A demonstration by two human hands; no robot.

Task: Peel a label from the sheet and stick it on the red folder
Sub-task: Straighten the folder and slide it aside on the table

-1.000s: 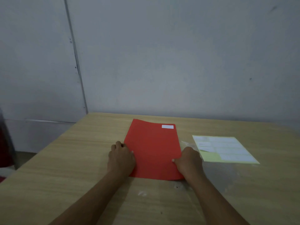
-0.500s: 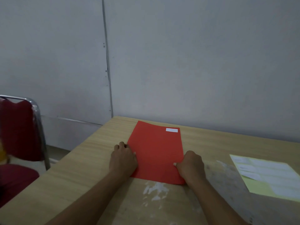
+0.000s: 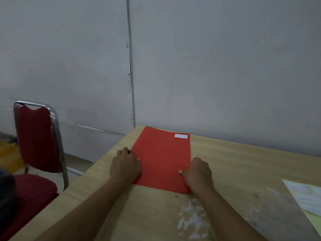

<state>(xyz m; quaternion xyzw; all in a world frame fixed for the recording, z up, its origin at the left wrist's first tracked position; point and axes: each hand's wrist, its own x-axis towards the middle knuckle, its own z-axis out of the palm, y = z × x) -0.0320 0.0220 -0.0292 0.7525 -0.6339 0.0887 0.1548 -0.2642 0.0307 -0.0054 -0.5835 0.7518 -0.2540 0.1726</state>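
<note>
- So the red folder (image 3: 162, 159) is lying flat on the wooden table (image 3: 243, 171), long side running away from me, its far end close to the wall.
- There's a white label (image 3: 181, 136) sitting in its far right corner, looks flat and stuck down, so I'd say the sticking part is basically done.
- My left hand (image 3: 125, 165) is on the near left edge, fingers curled together, thumb lying on the red. My right hand (image 3: 198, 173) is at the near right corner, curled the same way, thumb tip on the cover. Can't honestly tell if I'm pinching the edges or just pressing down, my knuckles hide that bit.
- Handling-wise: the folder is thin card, light, bendy, probably slides easily on this tabletop. Best taken by the two long edges near me, and gently, or it'll buckle.
- The label sheet (image 3: 305, 197) is well off to my right, half out of view.
- Some whitish scuffs (image 3: 192, 218) on the table near me, and a red chair (image 3: 38, 140) off to the left.
</note>
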